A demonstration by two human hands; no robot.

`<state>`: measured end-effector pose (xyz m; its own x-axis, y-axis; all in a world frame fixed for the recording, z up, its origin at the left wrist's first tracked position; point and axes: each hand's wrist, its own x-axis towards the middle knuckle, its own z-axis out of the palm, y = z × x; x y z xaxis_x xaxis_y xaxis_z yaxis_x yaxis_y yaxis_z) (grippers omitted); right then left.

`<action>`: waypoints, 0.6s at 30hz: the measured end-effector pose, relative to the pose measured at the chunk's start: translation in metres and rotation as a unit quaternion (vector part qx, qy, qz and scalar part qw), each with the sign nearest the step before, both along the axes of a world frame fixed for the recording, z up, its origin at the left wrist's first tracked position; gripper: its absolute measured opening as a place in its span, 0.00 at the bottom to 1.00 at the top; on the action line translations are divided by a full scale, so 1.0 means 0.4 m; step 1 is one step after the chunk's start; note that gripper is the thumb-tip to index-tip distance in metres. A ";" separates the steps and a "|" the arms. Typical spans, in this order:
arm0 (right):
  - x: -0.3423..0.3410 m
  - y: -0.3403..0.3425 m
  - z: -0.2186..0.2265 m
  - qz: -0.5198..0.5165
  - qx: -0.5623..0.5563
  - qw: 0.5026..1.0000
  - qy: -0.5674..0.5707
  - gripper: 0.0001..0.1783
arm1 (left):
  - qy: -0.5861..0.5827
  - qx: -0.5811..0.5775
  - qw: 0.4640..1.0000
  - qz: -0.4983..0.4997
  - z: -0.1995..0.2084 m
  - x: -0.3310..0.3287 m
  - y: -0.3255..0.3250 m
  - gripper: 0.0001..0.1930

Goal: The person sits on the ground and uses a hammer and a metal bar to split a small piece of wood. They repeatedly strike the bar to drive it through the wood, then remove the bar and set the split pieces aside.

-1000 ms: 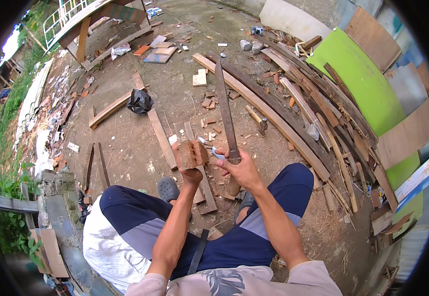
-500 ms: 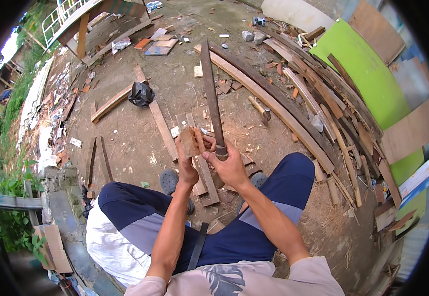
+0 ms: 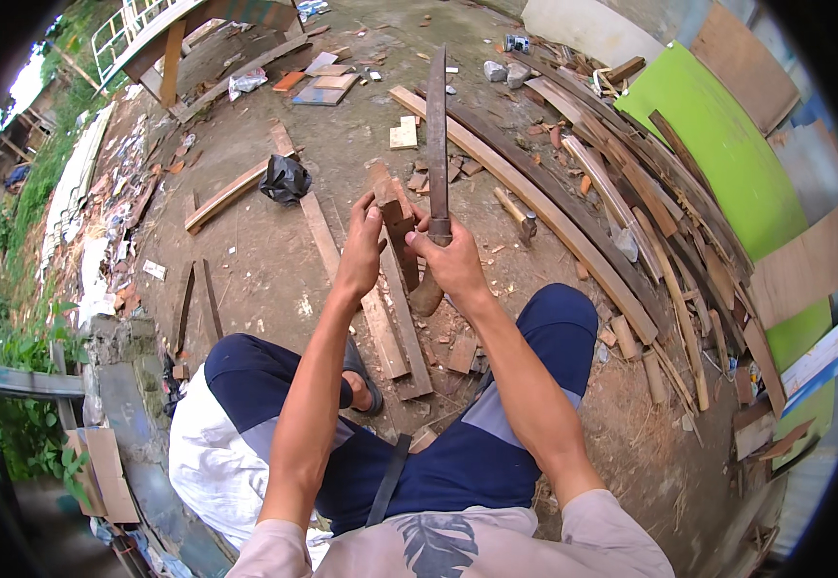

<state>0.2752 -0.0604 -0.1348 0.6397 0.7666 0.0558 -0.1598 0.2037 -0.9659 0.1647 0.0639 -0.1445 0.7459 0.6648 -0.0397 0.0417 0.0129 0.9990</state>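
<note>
My left hand (image 3: 361, 252) is closed around the side of a reddish-brown wooden block (image 3: 398, 217), its fingers and thumb on the edge. In my right hand (image 3: 450, 262) is a machete (image 3: 438, 135), gripped where the blade meets the rounded wooden handle. Its long dark blade points away from me, nearly straight up the picture, and the handle end shows below the hand. The right fingers and thumb come close to the block, partly hiding its right side. Beneath both hands lie long wooden strips (image 3: 380, 328) on the ground.
A hammer (image 3: 515, 217) lies to the right, beside long planks (image 3: 534, 212). Farther right are a heap of boards and a green panel (image 3: 703, 144). A black plastic bag (image 3: 285, 180) rests on a plank at left. Wood scraps are scattered ahead; a low block wall (image 3: 120, 385) stands left.
Both hands have moved forward, away from my body, with the block and machete. The block has turned, and the blade has swung to the right, now nearly upright in the picture.
</note>
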 end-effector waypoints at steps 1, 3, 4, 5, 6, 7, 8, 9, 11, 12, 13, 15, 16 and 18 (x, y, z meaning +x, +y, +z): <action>0.003 0.002 -0.006 -0.003 0.002 0.999 -0.041 0.10 | 0.001 -0.006 1.000 -0.008 0.007 -0.003 0.004 0.40; 0.005 0.005 -0.012 -0.010 -0.003 0.993 -0.115 0.11 | 0.003 -0.018 1.000 -0.023 0.025 -0.010 0.010 0.42; 0.002 0.004 -0.014 -0.014 -0.009 0.989 -0.147 0.11 | -0.003 -0.064 0.998 -0.009 0.034 -0.013 0.010 0.43; -0.003 0.002 -0.015 -0.018 -0.015 0.984 -0.179 0.12 | -0.009 -0.109 0.994 0.006 0.044 -0.018 0.010 0.44; -0.009 -0.004 -0.003 -0.005 -0.039 0.984 -0.173 0.12 | -0.015 -0.155 0.988 0.020 0.064 -0.024 0.005 0.45; -0.015 -0.017 0.019 0.007 -0.064 0.984 -0.169 0.12 | -0.018 -0.174 0.983 0.048 0.114 -0.019 -0.017 0.44; -0.022 -0.030 0.034 0.019 -0.089 0.982 -0.164 0.13 | -0.001 -0.166 0.986 0.027 0.130 -0.021 -0.021 0.42; -0.032 -0.039 0.038 0.023 -0.102 0.981 -0.165 0.13 | 0.017 -0.156 0.988 0.008 0.140 -0.027 -0.022 0.39; -0.056 -0.066 0.040 0.030 -0.127 0.977 -0.168 0.14 | 0.038 -0.140 0.989 0.025 0.147 -0.033 -0.046 0.32; -0.070 -0.088 0.046 0.021 -0.140 0.974 -0.178 0.14 | 0.014 -0.141 0.990 0.012 0.152 -0.041 -0.063 0.34; -0.087 -0.112 0.057 0.014 -0.153 0.970 -0.189 0.15 | 0.043 -0.106 0.992 0.050 0.144 -0.052 -0.082 0.36; -0.125 -0.159 0.090 -0.011 -0.162 0.963 -0.213 0.15 | 0.071 -0.075 0.992 0.079 0.130 -0.077 -0.127 0.36; -0.149 -0.184 0.110 -0.026 -0.162 0.960 -0.226 0.15 | 0.062 -0.065 0.993 0.071 0.109 -0.096 -0.141 0.35; -0.191 -0.236 0.145 -0.029 -0.186 0.958 -0.218 0.15 | 0.042 -0.046 0.997 0.053 0.061 -0.126 -0.168 0.33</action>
